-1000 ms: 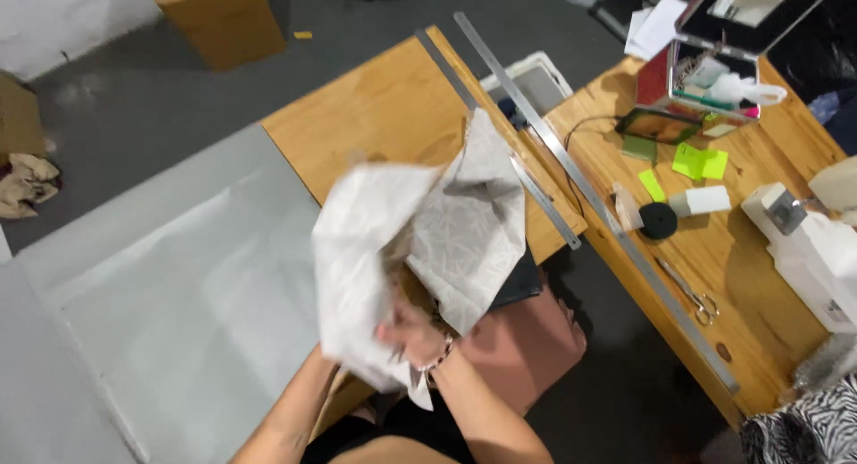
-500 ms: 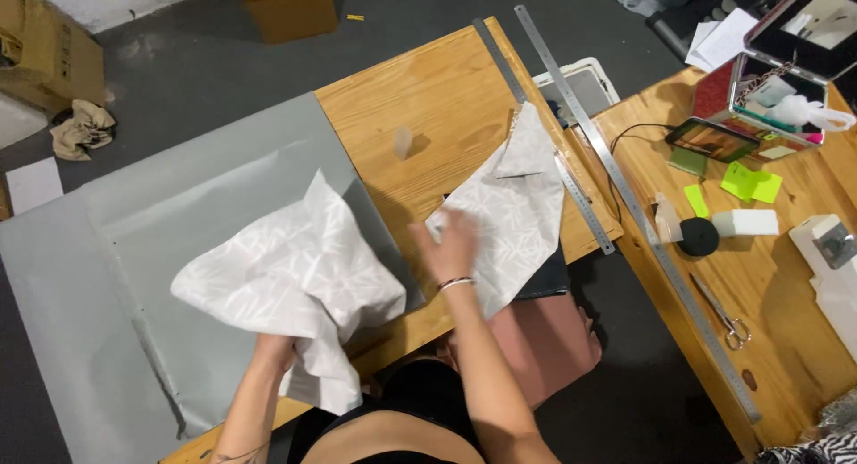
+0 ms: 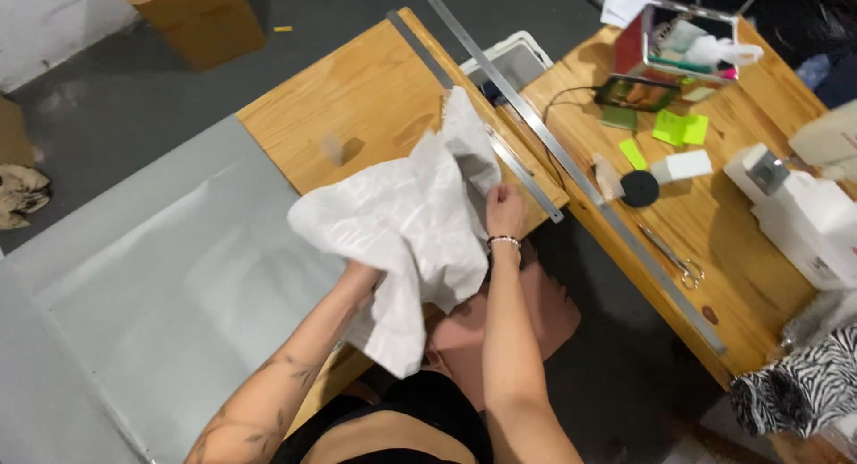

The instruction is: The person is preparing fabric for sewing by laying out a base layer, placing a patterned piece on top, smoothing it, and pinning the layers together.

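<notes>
Over tabletop edge: one crumpled white sheet; right hand grip pinches its 3 o'clock edge, left hand grip hidden, cannot tell; two steel rulers at 2 o'clock.

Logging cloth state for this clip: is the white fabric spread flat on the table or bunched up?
Bunched up. The white fabric hangs crumpled above the table, held between the left hand and right hand.

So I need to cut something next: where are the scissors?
In the head view, the scissors lie on the right-hand wooden table, beside the long metal ruler, below the black round disc.
</notes>
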